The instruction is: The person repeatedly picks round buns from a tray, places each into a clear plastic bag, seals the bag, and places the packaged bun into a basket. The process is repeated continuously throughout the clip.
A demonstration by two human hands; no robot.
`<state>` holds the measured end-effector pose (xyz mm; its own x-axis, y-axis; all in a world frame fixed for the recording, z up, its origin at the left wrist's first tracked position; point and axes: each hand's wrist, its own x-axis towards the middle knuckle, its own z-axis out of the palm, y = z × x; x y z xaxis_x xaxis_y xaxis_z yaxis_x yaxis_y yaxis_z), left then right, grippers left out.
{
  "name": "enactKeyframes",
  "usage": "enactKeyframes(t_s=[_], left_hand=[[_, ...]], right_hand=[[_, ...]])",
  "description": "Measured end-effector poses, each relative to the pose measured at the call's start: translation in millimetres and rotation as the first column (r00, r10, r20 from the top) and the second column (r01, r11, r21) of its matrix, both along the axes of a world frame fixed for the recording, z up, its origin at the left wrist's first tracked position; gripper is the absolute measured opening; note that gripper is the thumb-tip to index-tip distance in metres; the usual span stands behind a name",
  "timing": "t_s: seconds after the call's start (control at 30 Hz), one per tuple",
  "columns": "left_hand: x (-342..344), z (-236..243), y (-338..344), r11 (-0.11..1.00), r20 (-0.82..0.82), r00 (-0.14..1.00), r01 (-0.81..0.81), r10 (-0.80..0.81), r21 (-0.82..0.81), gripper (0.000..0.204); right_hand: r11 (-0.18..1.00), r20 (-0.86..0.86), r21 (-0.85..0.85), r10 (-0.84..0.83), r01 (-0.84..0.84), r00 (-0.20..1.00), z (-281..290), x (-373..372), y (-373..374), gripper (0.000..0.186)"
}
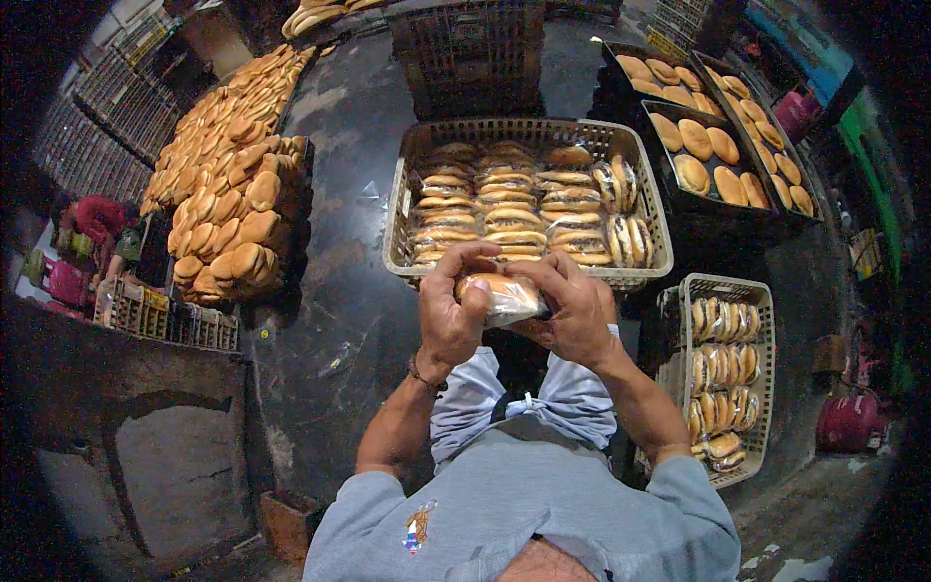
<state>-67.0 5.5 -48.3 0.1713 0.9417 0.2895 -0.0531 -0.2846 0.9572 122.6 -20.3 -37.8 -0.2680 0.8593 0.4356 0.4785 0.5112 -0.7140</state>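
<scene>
Between my two hands is a golden bread bun in a clear plastic bag [508,296], held just in front of the near rim of a large plastic crate [648,276]. My left hand [452,308] grips its left end, thumb on top. The fingers of my right hand [572,306] close on its right end, where the clear wrap shows. Rows of bagged filled buns [513,215] lie in the crate, stacked in columns, with some turned on edge along its right side. My hands hide part of the nearest row.
Loose buns [238,209] are heaped at the left. Dark trays of flat buns [713,155] stand at the far right. A second crate [766,388] of bagged buns is by my right arm. Stacked dark crates [465,58] rise behind. Another person [97,223] is at the far left.
</scene>
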Motion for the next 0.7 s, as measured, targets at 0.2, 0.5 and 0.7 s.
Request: enactKeyframes(t_s=[0.2, 0.5, 0.7], left_hand=[[5, -53, 42, 0.889, 0.473, 0.857, 0.039, 0.205, -0.456, 0.037], [46, -61, 68, 0.583, 0.692, 0.657, 0.448, 0.299, -0.677, 0.051], [68, -101, 99, 0.539, 0.748, 0.618, 0.555, 0.242, -0.633, 0.051]], right_hand=[[0.946, -0.020, 0.152, -0.287, 0.287, 0.958, -34, 14, -3, 0.055], [0.974, 0.366, 0.130, -0.220, 0.184, 0.904, -34, 25, 15, 0.076], [0.959, 0.442, 0.111, -0.281, 0.259, 0.852, -62, 43, 57, 0.078]])
